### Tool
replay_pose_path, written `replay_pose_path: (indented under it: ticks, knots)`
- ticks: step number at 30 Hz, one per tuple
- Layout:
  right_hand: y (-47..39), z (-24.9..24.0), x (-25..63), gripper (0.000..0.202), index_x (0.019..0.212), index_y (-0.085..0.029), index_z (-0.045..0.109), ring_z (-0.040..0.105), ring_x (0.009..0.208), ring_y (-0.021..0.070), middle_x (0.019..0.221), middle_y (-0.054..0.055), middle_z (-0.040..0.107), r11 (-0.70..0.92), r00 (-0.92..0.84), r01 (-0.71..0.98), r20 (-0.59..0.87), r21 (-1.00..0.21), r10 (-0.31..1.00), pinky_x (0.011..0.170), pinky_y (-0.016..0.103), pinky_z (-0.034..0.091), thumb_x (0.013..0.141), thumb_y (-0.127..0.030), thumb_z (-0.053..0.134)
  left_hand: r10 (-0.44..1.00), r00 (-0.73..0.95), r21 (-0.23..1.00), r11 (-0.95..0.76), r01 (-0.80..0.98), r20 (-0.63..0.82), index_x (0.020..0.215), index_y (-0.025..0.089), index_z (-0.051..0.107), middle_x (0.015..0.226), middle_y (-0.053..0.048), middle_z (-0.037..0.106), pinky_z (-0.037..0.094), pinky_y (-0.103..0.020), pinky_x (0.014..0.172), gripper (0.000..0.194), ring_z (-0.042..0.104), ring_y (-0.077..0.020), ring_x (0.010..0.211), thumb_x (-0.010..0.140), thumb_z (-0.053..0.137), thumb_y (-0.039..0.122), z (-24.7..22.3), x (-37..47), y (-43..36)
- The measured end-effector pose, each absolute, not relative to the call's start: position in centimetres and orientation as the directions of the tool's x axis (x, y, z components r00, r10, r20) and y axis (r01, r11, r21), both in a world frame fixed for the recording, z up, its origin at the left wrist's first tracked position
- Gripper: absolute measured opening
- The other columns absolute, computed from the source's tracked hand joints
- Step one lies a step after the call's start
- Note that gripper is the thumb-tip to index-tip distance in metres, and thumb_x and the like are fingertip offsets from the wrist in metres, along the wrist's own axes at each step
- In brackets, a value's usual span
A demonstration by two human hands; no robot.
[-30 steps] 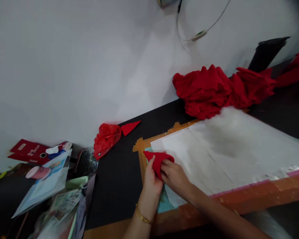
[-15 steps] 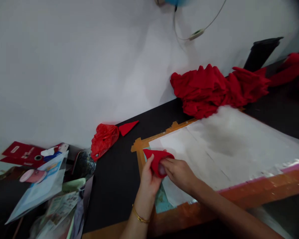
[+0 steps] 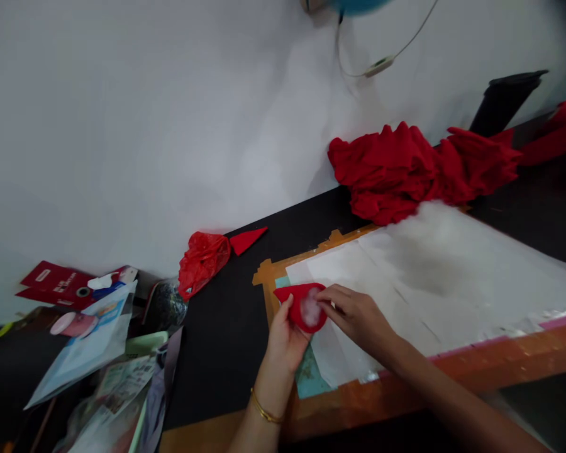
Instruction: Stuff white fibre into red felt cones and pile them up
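My left hand (image 3: 287,333) is wrapped round a small red cloth cone (image 3: 290,296), its thumb on the near side. The cone's point is to the left and its round mouth faces right, toward me. White fluffy stuffing (image 3: 311,309) shows inside the mouth. My right hand (image 3: 351,311) has thumb and fingers pinched together at the upper right edge of that mouth, close to the stuffing. Whether these fingertips grip the rim or a tuft cannot be made out. Beyond my right hand lies a loose heap of white stuffing (image 3: 427,242) on a white sheet (image 3: 358,270).
Brown tape (image 3: 490,346) edges the sheet on the black table (image 3: 212,352). A large red cloth pile (image 3: 396,170) lies at the back by the wall. Further left are a red plastic bag (image 3: 204,261), a flat red triangle (image 3: 248,240), and a cluttered green basket (image 3: 146,343).
My right fingers have come out of the cone's mouth to its edge. The mouth has turned more toward me, so the stuffing inside shows more. The view has shifted slightly.
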State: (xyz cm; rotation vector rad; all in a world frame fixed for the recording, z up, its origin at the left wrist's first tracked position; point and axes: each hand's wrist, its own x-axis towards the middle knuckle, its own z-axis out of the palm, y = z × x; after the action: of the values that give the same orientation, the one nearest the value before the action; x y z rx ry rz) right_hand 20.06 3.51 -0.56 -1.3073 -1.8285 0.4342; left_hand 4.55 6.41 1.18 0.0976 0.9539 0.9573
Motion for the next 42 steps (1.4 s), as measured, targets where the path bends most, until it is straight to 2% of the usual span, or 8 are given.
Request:
replay_pose_path:
  ticks: [8, 15, 21, 26, 30, 34, 36, 42]
  knots:
    - [3.3, -1.9, 17.4, 0.018, 0.087, -0.019, 0.066, 0.065, 0.079, 0.0189, 0.093, 0.006, 0.068, 0.338, -0.226, 0.865, 0.314, -0.37, 0.922, 0.057, 0.025, 0.045, 0.083, -0.008, 0.053, 0.752, 0.214, 0.542, 0.613, -0.575, -0.624, 0.084, 0.012, 0.066, 0.075, -0.004, 0.072, 0.05, -0.024, 0.061, 0.02, 0.064, -0.0139, 0.063, 0.068, 0.057, 0.007, 0.6, 4.7, 5.1]
    - [3.6, -2.4, 18.0, 0.014, 0.079, -0.02, 0.06, 0.064, 0.076, 0.015, 0.084, 0.002, 0.067, 0.289, -0.182, 0.806, 0.249, -0.517, 0.951, 0.061, 0.023, 0.041, 0.082, -0.008, 0.052, 0.805, 0.177, 0.677, 0.577, -0.457, -0.566, 0.081, 0.013, 0.069, 0.077, -0.005, 0.073, 0.052, -0.025, 0.069, 0.02, 0.065, -0.0152, 0.068, 0.062, 0.069, 0.008, -0.6, 4.2, 4.3]
    - [3.4, -3.1, 17.9, 0.015, 0.085, -0.019, 0.06, 0.062, 0.07, 0.0161, 0.084, 0.004, 0.066, 0.209, -0.068, 0.873, 0.316, -0.44, 0.946, 0.056, 0.025, 0.036, 0.082, -0.009, 0.05, 0.844, 0.189, 0.763, 0.536, -0.362, -0.502, 0.07, 0.017, 0.068, 0.068, -0.001, 0.071, 0.051, -0.027, 0.071, 0.021, 0.065, -0.0171, 0.069, 0.053, 0.067, 0.005, -1.5, 3.9, 3.6]
    - [3.3, -3.0, 18.7, 0.012, 0.093, -0.021, 0.058, 0.058, 0.069, 0.0149, 0.094, 0.005, 0.065, 0.21, 0.008, 0.725, 0.313, -0.656, 0.95, 0.061, 0.025, 0.043, 0.084, -0.016, 0.052, 0.836, 0.211, 0.748, 0.548, -0.374, -0.507, 0.081, 0.017, 0.07, 0.08, -0.004, 0.075, 0.052, -0.032, 0.078, 0.029, 0.068, -0.0225, 0.082, 0.053, 0.068, 0.008, -1.1, 3.4, 4.0]
    - [3.8, -2.5, 20.3, 0.05, 0.127, -0.021, 0.047, 0.058, 0.076, 0.0151, 0.128, 0.012, 0.056, 0.271, 0.018, 0.46, 0.314, -0.845, 0.949, 0.065, 0.028, 0.049, 0.079, -0.023, 0.06, 0.818, 0.29, 0.695, 0.575, -0.431, -0.496, 0.088, 0.017, 0.071, 0.087, -0.004, 0.076, 0.054, -0.037, 0.084, 0.032, 0.07, -0.0234, 0.083, 0.056, 0.069, 0.012, -0.2, 3.1, 4.6]
    - [4.4, -2.0, 20.3, 0.019, 0.096, -0.022, 0.062, 0.058, 0.065, 0.0148, 0.079, -0.001, 0.066, 0.131, -0.087, 0.27, 0.111, -0.954, 0.99, 0.06, 0.026, 0.046, 0.079, -0.018, 0.052, 0.829, 0.242, 0.686, 0.554, -0.471, -0.504, 0.097, 0.013, 0.071, 0.094, -0.009, 0.075, 0.053, -0.037, 0.09, 0.036, 0.07, -0.0251, 0.09, 0.065, 0.078, 0.029, 0.3, 3.4, 5.1]
    - [4.6, -2.1, 19.7, 0.011, 0.085, -0.022, 0.06, 0.061, 0.068, 0.0154, 0.075, -0.002, 0.065, 0.112, -0.072, 0.178, 0.1, -0.978, 0.992, 0.064, 0.026, 0.047, 0.08, -0.019, 0.051, 0.83, 0.22, 0.669, 0.547, -0.504, -0.513, 0.106, 0.011, 0.069, 0.101, -0.012, 0.074, 0.052, -0.039, 0.093, 0.046, 0.068, -0.0276, 0.099, 0.071, 0.076, 0.041, 0.3, 3.6, 5.5]
    - [4.2, -3.6, 19.7, 0.03, 0.11, -0.022, 0.058, 0.061, 0.063, 0.0163, 0.081, 0.0, 0.065, 0.096, -0.037, 0.358, 0.089, -0.929, 0.995, 0.063, 0.03, 0.05, 0.081, -0.028, 0.054, 0.855, 0.127, 0.683, 0.484, -0.547, -0.503, 0.113, 0.009, 0.065, 0.108, -0.016, 0.072, 0.054, -0.038, 0.09, 0.054, 0.069, -0.0287, 0.098, 0.065, 0.08, 0.029, -0.8, 4.0, 7.4]
